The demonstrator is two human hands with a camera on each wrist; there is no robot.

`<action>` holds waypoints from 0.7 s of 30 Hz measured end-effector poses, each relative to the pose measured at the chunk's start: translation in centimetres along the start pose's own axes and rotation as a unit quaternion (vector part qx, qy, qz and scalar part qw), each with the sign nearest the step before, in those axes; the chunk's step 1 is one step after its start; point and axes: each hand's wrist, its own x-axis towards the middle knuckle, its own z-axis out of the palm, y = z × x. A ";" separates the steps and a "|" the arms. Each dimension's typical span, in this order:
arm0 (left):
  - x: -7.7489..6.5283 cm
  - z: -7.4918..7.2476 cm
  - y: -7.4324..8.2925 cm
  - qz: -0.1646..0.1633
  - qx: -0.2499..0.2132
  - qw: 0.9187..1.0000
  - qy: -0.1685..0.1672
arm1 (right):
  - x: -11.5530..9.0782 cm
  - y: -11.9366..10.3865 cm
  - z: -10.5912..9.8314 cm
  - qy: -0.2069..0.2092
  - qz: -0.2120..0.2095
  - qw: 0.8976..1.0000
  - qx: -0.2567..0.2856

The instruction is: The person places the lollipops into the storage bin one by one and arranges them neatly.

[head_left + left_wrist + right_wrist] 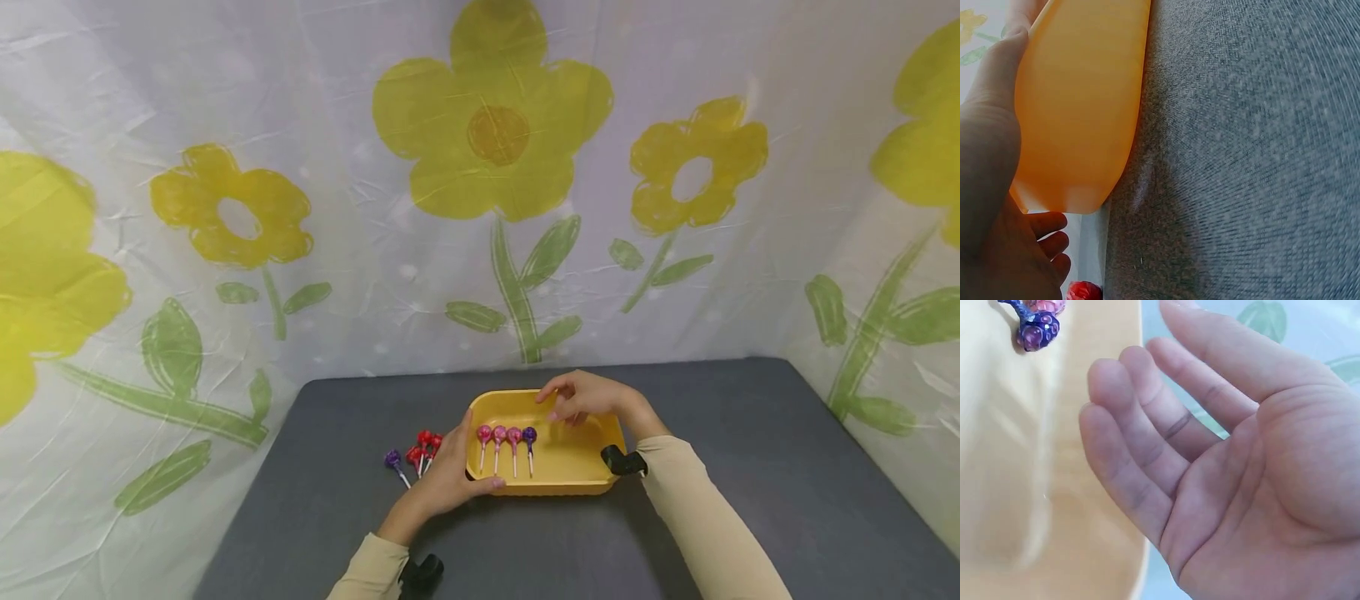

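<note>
A yellow plastic tray stands on the dark table in the head view. My left hand grips its left end, thumb over the front rim and fingers around the side. Inside, on the left, three pink lollipops and a purple lollipop lie in a row, sticks toward me. Over the tray's back right part is my right hand, fingers loosely bent. The right wrist view shows that palm holding nothing, beside the tray's edge.
Left of the tray, partly behind my left hand, lie several red lollipops and another purple lollipop. The grey tabletop meets a white curtain printed with yellow flowers at the back.
</note>
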 end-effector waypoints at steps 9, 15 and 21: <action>0.2 0.1 -0.2 -0.004 0.004 1.000 0.003 | -2.5 0.0 -1.1 0.012 -0.032 0.999 0.016; 0.1 0.2 -0.2 -0.001 0.003 1.000 0.005 | -4.3 0.1 -1.6 0.034 -0.057 0.998 0.009; 0.1 0.2 -0.1 -0.002 0.000 1.000 0.006 | -6.1 0.1 -2.0 0.078 -0.070 0.994 -0.041</action>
